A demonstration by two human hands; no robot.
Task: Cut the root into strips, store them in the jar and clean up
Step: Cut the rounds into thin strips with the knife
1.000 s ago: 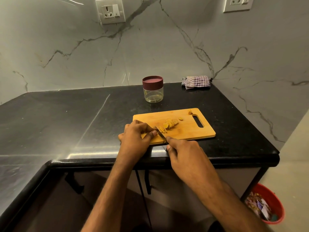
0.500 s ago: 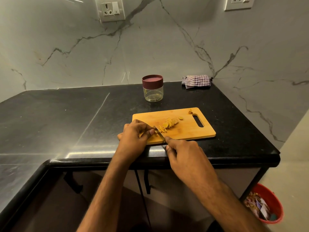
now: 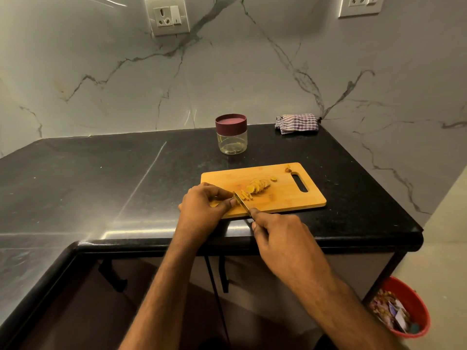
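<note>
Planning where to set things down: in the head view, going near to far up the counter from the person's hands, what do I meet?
Right hand gripping the knife → cutting board with the root slices → lidded jar → checked cloth at the wall.

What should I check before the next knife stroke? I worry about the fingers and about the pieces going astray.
1. Left hand fingertips curled back from the knife: cannot tell; they pinch the root right beside the blade.
2. Right hand grips the knife handle firmly: ok.
3. Cutting board lies flat and fully on the counter: ok.
4. Cut slices stay on the board, clear of the blade: ok; they lie in a row behind it.
5. Jar ready to take strips: not ok; the lid is still on.
6. Cloth at hand for clean-up: ok; it lies at the back corner.
</note>
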